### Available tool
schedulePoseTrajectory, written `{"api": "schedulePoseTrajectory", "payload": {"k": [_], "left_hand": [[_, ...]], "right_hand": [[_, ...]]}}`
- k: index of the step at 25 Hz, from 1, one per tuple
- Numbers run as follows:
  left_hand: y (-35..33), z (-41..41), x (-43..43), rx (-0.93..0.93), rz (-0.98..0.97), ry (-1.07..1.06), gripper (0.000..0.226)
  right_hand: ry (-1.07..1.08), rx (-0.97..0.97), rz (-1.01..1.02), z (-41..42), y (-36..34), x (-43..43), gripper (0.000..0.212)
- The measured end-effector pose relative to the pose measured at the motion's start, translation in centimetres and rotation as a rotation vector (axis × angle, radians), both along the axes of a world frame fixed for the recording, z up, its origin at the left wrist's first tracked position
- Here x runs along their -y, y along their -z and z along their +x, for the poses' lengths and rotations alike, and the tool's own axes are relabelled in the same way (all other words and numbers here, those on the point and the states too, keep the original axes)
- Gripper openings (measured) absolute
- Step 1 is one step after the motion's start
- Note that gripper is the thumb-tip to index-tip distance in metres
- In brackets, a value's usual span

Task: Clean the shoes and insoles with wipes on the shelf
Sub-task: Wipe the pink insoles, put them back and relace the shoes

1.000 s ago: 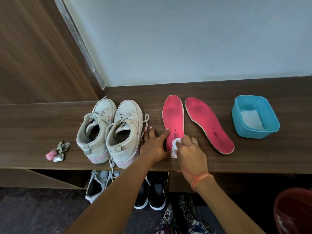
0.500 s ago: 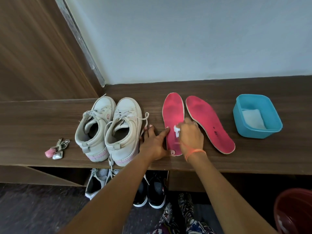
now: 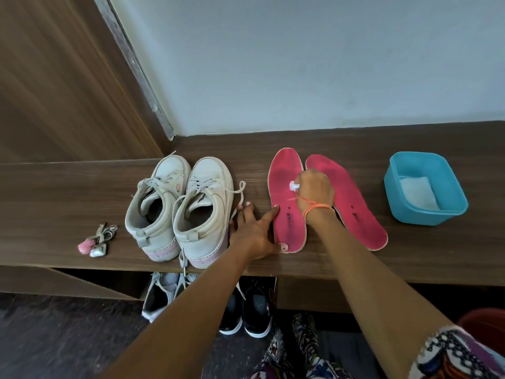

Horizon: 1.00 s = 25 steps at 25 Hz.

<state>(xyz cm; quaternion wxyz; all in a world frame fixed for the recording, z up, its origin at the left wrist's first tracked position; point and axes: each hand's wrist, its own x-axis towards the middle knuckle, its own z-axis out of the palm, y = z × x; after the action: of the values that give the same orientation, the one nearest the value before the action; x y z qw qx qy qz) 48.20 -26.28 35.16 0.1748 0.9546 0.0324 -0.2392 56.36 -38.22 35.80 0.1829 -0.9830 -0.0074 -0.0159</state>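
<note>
Early stage: right hand [image 3: 315,191] pinches wipe [image 3: 293,185] on first insole [image 3: 285,170] near forefoot; left hand [image 3: 254,228], fingers spread flat, pins its edge; second insole [image 3: 355,212], shoes [image 3: 203,187] likely pending.

most of the wipe [image 3: 293,185] is buried inside the right hand [image 3: 315,191], the dark print on the left insole [image 3: 285,168] and the right insole [image 3: 363,214] is too small to read, the lower shoes [image 3: 257,310] disappear under the shelf [image 3: 355,259], and a red thing [image 3: 486,318] is cut off at the right edge.
</note>
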Motion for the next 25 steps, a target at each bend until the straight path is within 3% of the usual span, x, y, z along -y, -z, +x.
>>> {"api": "schedulePoseTrajectory", "payload": {"k": [5,9,17,25], "left_hand": [[0.0,0.0,0.0,-0.001,-0.005,-0.005,0.093],[0.0,0.0,0.0,0.005,-0.002,-0.001,0.091],[0.0,-0.3,0.0,0.025,-0.001,-0.013,0.091],[0.0,0.1,0.0,-0.009,0.025,-0.031,0.090]], "right_hand": [[0.013,-0.020,-0.016,-4.6,-0.8,0.4,0.023],[-0.121,-0.101,-0.038,-10.9,-1.6,0.7,0.027],[-0.062,-0.085,-0.016,-4.5,-1.4,-1.5,0.026],[-0.104,-0.094,0.050,-10.9,-0.2,-0.8,0.021]]}}
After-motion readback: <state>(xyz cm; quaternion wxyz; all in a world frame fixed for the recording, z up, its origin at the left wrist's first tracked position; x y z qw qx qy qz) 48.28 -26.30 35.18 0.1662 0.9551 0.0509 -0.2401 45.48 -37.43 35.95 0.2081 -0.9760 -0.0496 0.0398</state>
